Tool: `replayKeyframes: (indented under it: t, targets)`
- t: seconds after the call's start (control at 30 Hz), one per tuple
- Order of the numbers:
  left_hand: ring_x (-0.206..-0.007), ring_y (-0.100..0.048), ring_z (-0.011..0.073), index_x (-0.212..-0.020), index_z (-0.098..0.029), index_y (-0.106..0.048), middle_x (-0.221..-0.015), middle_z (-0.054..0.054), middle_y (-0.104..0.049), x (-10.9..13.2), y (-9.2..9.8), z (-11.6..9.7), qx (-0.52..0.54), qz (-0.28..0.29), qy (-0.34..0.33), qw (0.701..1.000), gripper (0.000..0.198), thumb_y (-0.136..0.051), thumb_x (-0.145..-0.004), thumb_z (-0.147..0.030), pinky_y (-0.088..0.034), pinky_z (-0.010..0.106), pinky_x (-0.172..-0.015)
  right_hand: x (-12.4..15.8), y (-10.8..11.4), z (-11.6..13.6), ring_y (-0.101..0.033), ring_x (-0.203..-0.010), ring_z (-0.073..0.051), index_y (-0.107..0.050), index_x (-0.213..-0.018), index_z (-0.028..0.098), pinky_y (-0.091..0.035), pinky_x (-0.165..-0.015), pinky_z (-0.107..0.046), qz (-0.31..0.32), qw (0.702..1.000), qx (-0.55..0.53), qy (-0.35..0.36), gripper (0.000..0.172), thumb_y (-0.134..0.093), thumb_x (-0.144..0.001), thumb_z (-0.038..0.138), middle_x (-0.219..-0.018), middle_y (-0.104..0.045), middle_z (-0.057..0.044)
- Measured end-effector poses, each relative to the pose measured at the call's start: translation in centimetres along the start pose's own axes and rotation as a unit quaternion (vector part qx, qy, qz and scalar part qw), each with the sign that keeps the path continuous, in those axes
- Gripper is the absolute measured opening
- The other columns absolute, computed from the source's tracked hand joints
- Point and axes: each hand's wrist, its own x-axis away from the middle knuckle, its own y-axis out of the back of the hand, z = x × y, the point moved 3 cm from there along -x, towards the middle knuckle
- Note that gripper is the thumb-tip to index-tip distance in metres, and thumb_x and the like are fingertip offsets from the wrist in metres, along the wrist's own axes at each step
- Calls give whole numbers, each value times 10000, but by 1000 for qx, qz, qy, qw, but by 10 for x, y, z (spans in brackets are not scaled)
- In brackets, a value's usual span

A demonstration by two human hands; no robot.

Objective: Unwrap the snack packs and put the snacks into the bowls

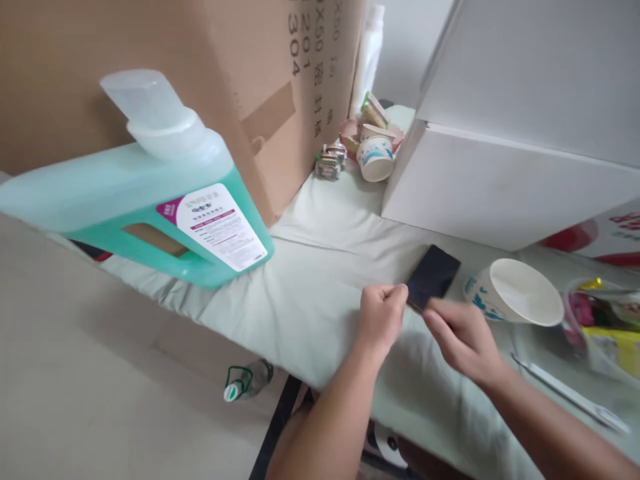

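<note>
My left hand (381, 317) is curled into a fist above the cloth-covered table, thumb against the bent fingers. Close by on its right, my right hand (463, 340) is closed too, slightly blurred, its thumb and forefinger pressed together. Whatever either hand may hold is hidden or too small to make out. Just beyond both hands a dark smartphone (434, 275) lies flat on the cloth. A paper bowl (523, 293) with a blue pattern tilts in view to the right of the phone. Nearer me on that side lies a slim white tool (570, 393) with a thin tip.
A large jug of green liquid (215, 227) stands at the table's left edge, before a cardboard box (280, 133). White boxes (480, 180) rise at the back right. Paper cups (376, 159) cluster in the far corner. A plastic tub of packets (610, 333) is at right; a bottle (250, 380) stands below.
</note>
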Motion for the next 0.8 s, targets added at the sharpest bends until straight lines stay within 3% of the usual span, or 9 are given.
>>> replayKeyframes:
  t: [0.13,0.2,0.27,0.33,0.47,0.57,0.63,0.8]
  targets:
    - [-526,-165,83,-509,-238,-223,-525,-48,-162,-22,20,-2,34,-31,2,999,392,-509,-761,-330,-126,300,-517,-162,-31,5,-476,-590,-139,-429,-672,228,-390,-577,-266,-65,995,52,-45,273,-475,-926,318,-603,-509,4]
    - [-525,-150,82,-509,-240,-209,-528,-47,-151,-30,25,-2,44,-26,16,999,396,-505,-756,-332,-113,306,-516,-240,-47,-3,-597,-799,-190,-564,-862,210,-479,-732,-306,-73,985,146,-62,132,-460,-934,244,-851,-663,-60]
    - [-526,-138,82,-508,-242,-205,-537,-46,-136,-37,29,-1,51,-25,38,998,399,-507,-754,-334,-105,310,-515,-305,-57,-16,-604,-1103,-242,-603,-1135,190,-495,-932,-364,-35,955,289,-56,235,-502,-924,215,-1231,-660,-129]
    - [-530,-131,82,-506,-243,-199,-542,-48,-126,-43,32,-1,59,-21,57,996,418,-522,-755,-334,-106,312,-517,-349,-54,-31,-550,-1254,-302,-574,-1289,149,-466,-1029,-443,-27,942,326,-69,366,-528,-944,262,-1418,-567,-189]
    - [-524,-137,83,-506,-242,-201,-519,-54,-140,-44,32,-3,114,44,71,990,466,-556,-776,-377,-108,321,-531,-384,-35,-62,-377,-1463,-374,-518,-1426,69,-275,-1197,-533,-1,921,380,-86,595,-614,-944,405,-1519,-501,-242]
    - [-515,-142,82,-506,-241,-201,-498,-58,-143,-38,31,-2,150,97,79,981,475,-555,-783,-394,-100,331,-546,-388,-28,-75,-394,-1461,-393,-545,-1427,42,-167,-1214,-564,54,882,455,-108,662,-578,-958,508,-1468,-542,-265]
    - [-513,-136,80,-498,-241,-199,-489,-62,-136,-34,30,-1,162,103,82,978,478,-557,-772,-397,-90,335,-550,-387,-31,-75,-489,-1376,-404,-652,-1304,70,-212,-1183,-571,77,872,470,-114,569,-603,-940,506,-1365,-611,-246]
    - [-483,-139,70,-457,-241,-226,-449,-65,-175,-23,27,-1,208,100,81,970,471,-563,-746,-401,-81,334,-541,-371,-52,-44,-600,-1225,-431,-743,-924,148,-354,-1060,-631,92,896,419,-113,231,-694,-887,370,-1057,-703,-182]
